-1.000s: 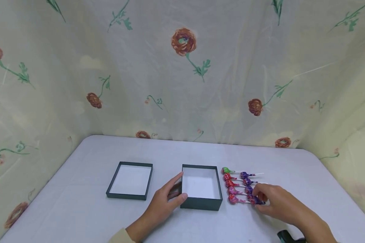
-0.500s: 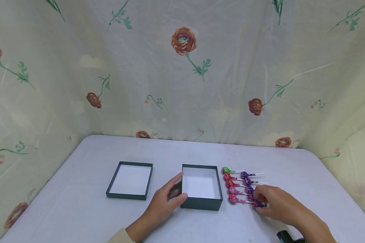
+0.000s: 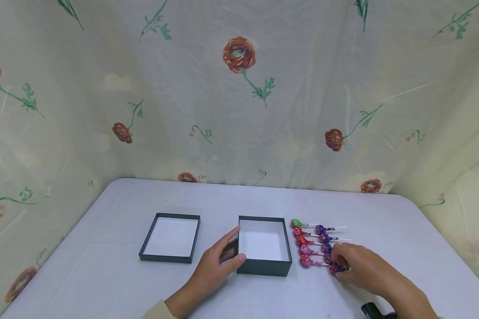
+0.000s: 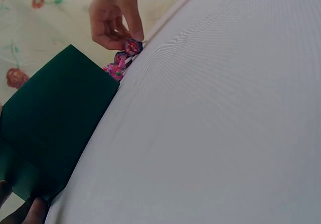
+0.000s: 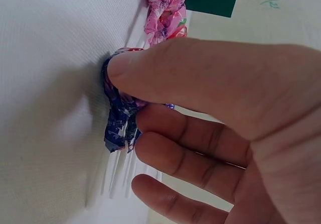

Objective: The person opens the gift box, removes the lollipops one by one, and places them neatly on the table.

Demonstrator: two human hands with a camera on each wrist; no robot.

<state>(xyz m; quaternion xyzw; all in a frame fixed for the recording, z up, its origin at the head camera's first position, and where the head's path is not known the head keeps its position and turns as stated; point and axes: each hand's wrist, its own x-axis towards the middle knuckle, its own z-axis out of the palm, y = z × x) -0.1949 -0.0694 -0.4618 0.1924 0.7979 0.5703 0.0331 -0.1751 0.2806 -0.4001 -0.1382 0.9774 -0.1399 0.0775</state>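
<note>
A dark green box with a white inside stands lidless mid-table. My left hand rests against its left side, index finger stretched along the wall and thumb at the front corner. To the right of the box, lollipops lie in two columns: green, red and pink ones nearer the box, purple ones farther right. At the front of the purple column, my right hand pinches a lollipop in a dark blue-purple wrapper. In the right wrist view, the thumb presses on its head.
A shallow lid, white inside with a dark green edge, lies to the left of the box. A dark object sits by the right forearm at the front. Flowered cloth hangs behind the white table.
The right hand shifts very slightly at the front purple lollipop. The left hand, box and lid hold their places.
</note>
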